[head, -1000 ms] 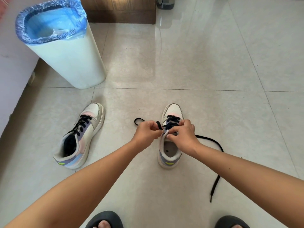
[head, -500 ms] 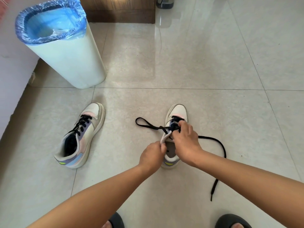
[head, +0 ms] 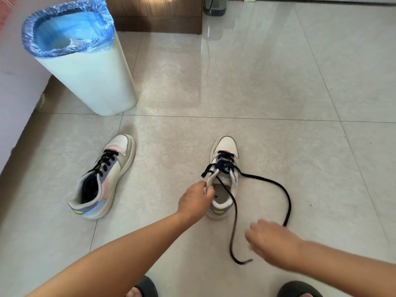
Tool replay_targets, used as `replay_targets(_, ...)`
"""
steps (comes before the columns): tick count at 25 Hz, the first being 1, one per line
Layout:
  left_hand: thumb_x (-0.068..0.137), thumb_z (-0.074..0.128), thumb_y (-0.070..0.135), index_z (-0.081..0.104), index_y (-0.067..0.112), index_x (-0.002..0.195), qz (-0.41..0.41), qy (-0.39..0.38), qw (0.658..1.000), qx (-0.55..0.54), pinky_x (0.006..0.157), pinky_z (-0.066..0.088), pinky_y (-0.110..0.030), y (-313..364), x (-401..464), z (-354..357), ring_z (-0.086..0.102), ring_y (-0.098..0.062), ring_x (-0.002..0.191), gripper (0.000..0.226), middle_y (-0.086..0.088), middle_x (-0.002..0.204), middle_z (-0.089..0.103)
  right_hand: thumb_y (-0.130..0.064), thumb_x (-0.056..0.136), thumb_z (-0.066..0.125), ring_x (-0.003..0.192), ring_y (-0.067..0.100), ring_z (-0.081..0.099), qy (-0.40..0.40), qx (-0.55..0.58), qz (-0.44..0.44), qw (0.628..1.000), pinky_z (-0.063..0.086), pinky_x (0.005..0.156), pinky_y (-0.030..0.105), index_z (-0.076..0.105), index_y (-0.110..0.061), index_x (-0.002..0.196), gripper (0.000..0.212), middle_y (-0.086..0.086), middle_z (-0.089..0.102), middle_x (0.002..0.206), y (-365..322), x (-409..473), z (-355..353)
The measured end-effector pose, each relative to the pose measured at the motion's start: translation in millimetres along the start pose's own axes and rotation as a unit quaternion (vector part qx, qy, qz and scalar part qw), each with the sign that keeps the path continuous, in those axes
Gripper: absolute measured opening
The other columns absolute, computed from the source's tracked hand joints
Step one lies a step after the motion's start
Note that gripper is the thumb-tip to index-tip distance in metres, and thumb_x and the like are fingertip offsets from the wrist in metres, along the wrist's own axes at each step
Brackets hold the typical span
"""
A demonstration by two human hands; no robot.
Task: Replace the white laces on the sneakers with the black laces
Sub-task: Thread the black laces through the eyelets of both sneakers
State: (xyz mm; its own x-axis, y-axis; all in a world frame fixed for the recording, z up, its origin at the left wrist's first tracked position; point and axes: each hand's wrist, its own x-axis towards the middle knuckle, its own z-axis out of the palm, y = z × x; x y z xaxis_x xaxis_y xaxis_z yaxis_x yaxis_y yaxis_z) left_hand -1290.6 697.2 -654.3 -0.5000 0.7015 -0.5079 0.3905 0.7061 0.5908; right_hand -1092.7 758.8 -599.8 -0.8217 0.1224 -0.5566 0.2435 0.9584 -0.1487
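Both white leather sneakers [head: 226, 166] [head: 102, 179] show pink, lilac, blue and lime-yellow panels under flat black laces [head: 265, 181]. A pale white plastic bin [head: 92, 80] wears a blue liner; the glossy floor tiles [head: 278, 82] are mottled beige.

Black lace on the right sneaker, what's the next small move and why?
Probably pull the lace end taut with the right hand, then feed it through the next eyelet. It hangs slack beside that blurred hand, while the left hand grips the sneaker's collar.

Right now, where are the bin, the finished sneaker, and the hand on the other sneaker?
bin [head: 90, 78], head view, white side wall
finished sneaker [head: 126, 144], head view, toe cap
left hand [head: 196, 200], head view, back of hand
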Motion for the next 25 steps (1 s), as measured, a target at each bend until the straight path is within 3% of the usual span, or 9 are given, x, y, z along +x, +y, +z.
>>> replay_targets(2, 0.094, 0.040, 0.045, 0.060, 0.021, 0.089, -0.019, 0.004, 0.996, -0.084, 0.066, 0.039, -0.030, -1.9, 3.7, -8.4, 0.057, -0.018, 0.082, 0.032, 0.004, 0.082, 0.061, -0.034, 0.097, 0.042, 0.104, 0.022, 0.051, 0.127, 0.116, 0.086, 0.981, 0.044, 0.079, 0.033, 0.055, -0.017, 0.111, 0.025, 0.003, 0.058, 0.109, 11.0, 34.2, -23.8)
replay_targets(4, 0.095, 0.037, 0.048, 0.060, 0.015, 0.085, -0.103, -0.002, 0.971, -0.215, 0.060, 0.039, -0.030, 0.6, 16.5, -19.1, 0.054, -0.019, 0.071, 0.041, 0.001, 0.074, 0.056, -0.032, 0.097, 0.044, 0.104, 0.022, 0.053, 0.216, 0.200, 0.158, 0.943, 0.045, 0.080, 0.033, 0.057, -0.016, 0.112, 0.025, 0.002, 0.060, 0.108, 18.1, 63.7, -42.2)
replay_targets(7, 0.095, 0.041, 0.043, 0.061, 0.010, 0.088, -0.239, -0.097, 0.891, -0.374, 0.057, 0.037, -0.026, 10.2, 37.4, -35.0, 0.049, -0.015, 0.065, 0.040, -0.001, 0.074, 0.050, -0.036, 0.095, 0.049, 0.102, 0.022, 0.056, 0.168, 0.215, 0.211, 0.939, 0.044, 0.076, 0.031, 0.062, -0.014, 0.106, 0.028, 0.003, 0.062, 0.107, 17.6, 87.9, -54.3)
replay_targets(10, 0.090, 0.054, 0.019, 0.056, 0.012, 0.079, -0.227, -0.098, 0.865, -0.437, 0.059, 0.041, -0.027, 20.1, 51.0, -40.9, 0.055, -0.013, 0.067, 0.013, -0.002, 0.074, 0.053, -0.031, 0.095, 0.048, 0.106, 0.024, 0.054, 0.145, 0.166, 0.224, 0.949, 0.045, 0.079, 0.033, 0.064, -0.012, 0.106, 0.028, 0.006, 0.059, 0.111, 15.2, 91.9, -53.8)
replay_targets(15, 0.085, 0.051, 0.002, 0.048, 0.015, 0.078, -0.124, -0.033, 0.887, -0.444, 0.062, 0.047, -0.027, 29.8, 56.3, -58.8, 0.064, -0.013, 0.068, 0.015, -0.004, 0.071, 0.065, -0.022, 0.092, 0.045, 0.101, 0.023, 0.053, 0.154, 0.215, 0.231, 0.936, 0.043, 0.075, 0.032, 0.060, -0.009, 0.101, 0.022, 0.006, 0.058, 0.108, 10.8, 84.9, -53.8)
replay_targets(19, 0.087, 0.054, 0.006, 0.051, 0.019, 0.084, -0.036, 0.000, 0.943, -0.332, 0.064, 0.046, -0.026, 28.8, 48.6, -67.6, 0.059, -0.011, 0.066, 0.014, -0.002, 0.079, 0.060, -0.022, 0.091, 0.046, 0.095, 0.023, 0.054, 0.148, 0.260, 0.226, 0.927, 0.040, 0.073, 0.032, 0.053, -0.013, 0.092, 0.011, 0.006, 0.059, 0.103, 9.0, 77.8, -55.9)
replay_targets(21, 0.087, 0.059, 0.010, 0.057, 0.020, 0.090, -0.009, -0.029, 0.958, -0.284, 0.065, 0.047, -0.024, 24.1, 46.7, -72.1, 0.058, -0.009, 0.068, 0.010, 0.001, 0.082, 0.060, -0.023, 0.091, 0.046, 0.092, 0.023, 0.054, 0.148, 0.268, 0.225, 0.925, 0.039, 0.070, 0.031, 0.048, -0.016, 0.087, 0.008, 0.005, 0.059, 0.101, 8.3, 76.6, -57.4)
replay_targets(23, 0.088, 0.062, 0.014, 0.062, 0.020, 0.094, -0.010, -0.082, 0.955, -0.286, 0.070, 0.050, -0.025, 19.9, 45.9, -79.9, 0.060, -0.009, 0.071, 0.008, 0.005, 0.083, 0.062, -0.023, 0.092, 0.045, 0.087, 0.023, 0.054, 0.146, 0.271, 0.229, 0.924, 0.037, 0.066, 0.030, 0.046, -0.016, 0.086, 0.009, 0.005, 0.059, 0.097, 9.2, 76.1, -58.4)
replay_targets(25, 0.089, 0.061, 0.014, 0.064, 0.020, 0.098, -0.029, -0.105, 0.923, -0.370, 0.076, 0.051, -0.029, 15.2, 45.6, -82.8, 0.058, -0.010, 0.075, 0.011, 0.005, 0.081, 0.060, -0.024, 0.092, 0.045, 0.079, 0.022, 0.052, 0.145, 0.278, 0.237, 0.920, 0.035, 0.062, 0.029, 0.046, -0.016, 0.086, 0.010, 0.003, 0.058, 0.089, 11.3, 75.8, -56.1)
